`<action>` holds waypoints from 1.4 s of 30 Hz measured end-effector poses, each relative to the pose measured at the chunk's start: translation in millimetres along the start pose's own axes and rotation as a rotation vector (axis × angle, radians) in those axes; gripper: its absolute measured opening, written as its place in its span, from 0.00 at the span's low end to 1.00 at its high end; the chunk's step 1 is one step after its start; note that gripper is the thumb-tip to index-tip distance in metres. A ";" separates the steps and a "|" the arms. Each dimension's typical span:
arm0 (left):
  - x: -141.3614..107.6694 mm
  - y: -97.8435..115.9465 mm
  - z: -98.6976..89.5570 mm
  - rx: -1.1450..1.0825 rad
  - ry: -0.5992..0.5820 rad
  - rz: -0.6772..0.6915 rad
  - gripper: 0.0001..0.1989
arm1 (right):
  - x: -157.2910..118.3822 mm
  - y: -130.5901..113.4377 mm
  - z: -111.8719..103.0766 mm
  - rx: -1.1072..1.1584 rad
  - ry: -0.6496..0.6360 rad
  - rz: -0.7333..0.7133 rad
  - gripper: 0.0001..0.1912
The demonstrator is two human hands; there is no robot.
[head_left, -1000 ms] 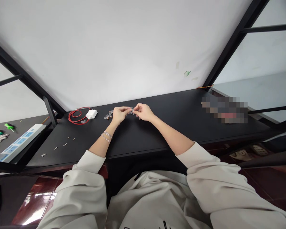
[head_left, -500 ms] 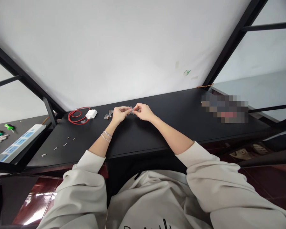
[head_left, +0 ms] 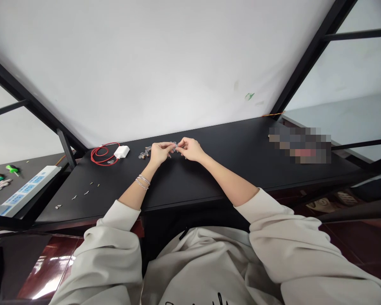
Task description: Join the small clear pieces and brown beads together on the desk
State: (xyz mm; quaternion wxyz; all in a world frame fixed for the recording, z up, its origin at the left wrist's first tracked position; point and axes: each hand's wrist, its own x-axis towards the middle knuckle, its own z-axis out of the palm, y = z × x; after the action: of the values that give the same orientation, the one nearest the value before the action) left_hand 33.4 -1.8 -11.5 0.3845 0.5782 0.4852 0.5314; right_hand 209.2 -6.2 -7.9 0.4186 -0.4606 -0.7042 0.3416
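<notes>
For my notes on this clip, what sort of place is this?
Probably a small workshop: a black steel-framed workbench, a power strip and a green-handled screwdriver on a lower surface to the left.

The left hand [head_left: 160,153] and right hand [head_left: 190,149] pinch a tiny clear piece [head_left: 175,147]. Left of the grip lie more pieces [head_left: 144,153] and a white charger [head_left: 122,151].

A black tabletop [head_left: 184,182] bears red cable [head_left: 91,155], white charger [head_left: 122,151], clear parts [head_left: 144,154].
</notes>
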 end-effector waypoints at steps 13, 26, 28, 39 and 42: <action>1.8 -2.3 -3.1 0.029 -0.027 0.033 0.14 | -0.4 0.8 -1.0 -0.016 -0.008 -0.025 0.09; 2.8 -4.9 -3.7 0.040 -0.046 0.032 0.15 | -0.5 0.6 -1.4 -0.043 -0.007 -0.037 0.10; 4.9 -7.4 -5.9 0.055 -0.071 0.019 0.15 | -1.6 -1.0 -2.4 -0.078 -0.008 -0.049 0.09; 4.8 -5.8 -2.3 0.123 -0.016 -0.006 0.07 | -2.8 -5.1 -3.9 -0.139 -0.012 -0.068 0.08; 4.0 -4.3 -0.7 0.113 -0.002 -0.013 0.05 | -3.0 -5.5 -4.1 -0.135 -0.005 -0.072 0.09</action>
State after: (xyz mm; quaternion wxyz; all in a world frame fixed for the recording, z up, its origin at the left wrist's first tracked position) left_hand 31.8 3.0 -14.6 0.3553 0.5964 0.5176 0.5001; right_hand 211.7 -10.5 -2.2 0.3968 -0.4612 -0.7429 0.2793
